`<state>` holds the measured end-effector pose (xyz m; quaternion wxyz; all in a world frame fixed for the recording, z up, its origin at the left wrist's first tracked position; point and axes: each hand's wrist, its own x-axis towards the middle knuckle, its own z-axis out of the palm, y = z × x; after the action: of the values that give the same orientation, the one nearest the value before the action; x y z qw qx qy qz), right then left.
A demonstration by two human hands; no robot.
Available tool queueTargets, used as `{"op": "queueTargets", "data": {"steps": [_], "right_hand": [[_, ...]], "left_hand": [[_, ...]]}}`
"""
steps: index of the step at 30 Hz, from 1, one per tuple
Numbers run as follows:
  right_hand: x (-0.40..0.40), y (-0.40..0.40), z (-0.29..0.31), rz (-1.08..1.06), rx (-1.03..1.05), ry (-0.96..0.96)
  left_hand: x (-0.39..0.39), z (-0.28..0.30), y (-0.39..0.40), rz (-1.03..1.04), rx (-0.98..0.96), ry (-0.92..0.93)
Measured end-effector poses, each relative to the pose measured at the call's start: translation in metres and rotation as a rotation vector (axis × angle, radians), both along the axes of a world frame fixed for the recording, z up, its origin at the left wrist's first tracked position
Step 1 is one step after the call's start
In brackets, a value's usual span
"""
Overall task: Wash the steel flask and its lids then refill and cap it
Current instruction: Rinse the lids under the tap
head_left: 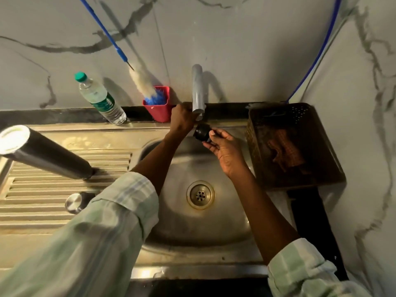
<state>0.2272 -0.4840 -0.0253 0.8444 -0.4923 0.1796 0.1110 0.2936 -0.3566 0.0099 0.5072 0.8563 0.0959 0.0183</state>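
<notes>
Head view: the right hand (222, 146) is pinching a small black lid (201, 132) under the tap (197, 91) at twelve o'clock, while the left hand (182, 118) is gripping the tap's handle; the steel flask (45, 153) is standing at nine o'clock on the drainboard (42, 202). Wet, light and likely slippery, the lid is best held by its rim.

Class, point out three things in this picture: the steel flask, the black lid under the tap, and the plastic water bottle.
steel flask (46, 155): head view, middle of its dark body on the draining board.
black lid (201, 131): head view, its dark side.
plastic water bottle (100, 99): head view, on its green label.
</notes>
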Motion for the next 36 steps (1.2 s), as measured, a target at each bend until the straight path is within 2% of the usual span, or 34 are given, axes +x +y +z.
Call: {"op": "queueTargets", "data": {"steps": [6, 17, 20, 22, 27, 31, 36], "right_hand": [[0.01, 0.005, -0.01, 0.005, 0.032, 0.063], [-0.007, 0.006, -0.031, 0.056, 0.047, 0.147], [-0.013, 0.006, -0.04, 0.05, 0.003, 0.147], [-0.016, 0.008, -0.046, 0.045, -0.036, 0.136], [-0.021, 0.015, -0.055, -0.009, -0.217, 0.074], [-0.025, 0.017, -0.055, -0.037, -0.283, 0.054], [-0.026, 0.016, -0.054, 0.025, -0.428, -0.007]], "left_hand": [[0.004, -0.017, 0.008, -0.001, -0.075, -0.007], [-0.01, -0.051, 0.012, 0.084, -0.639, 0.158], [-0.038, -0.072, 0.014, 0.06, -0.557, 0.361], [-0.057, -0.085, 0.014, 0.061, -0.546, 0.429], [-0.08, -0.095, 0.012, 0.042, -0.733, 0.41], [-0.083, -0.095, 0.011, 0.012, -0.829, 0.355], [-0.084, -0.09, 0.008, -0.079, -0.796, 0.289]]}}
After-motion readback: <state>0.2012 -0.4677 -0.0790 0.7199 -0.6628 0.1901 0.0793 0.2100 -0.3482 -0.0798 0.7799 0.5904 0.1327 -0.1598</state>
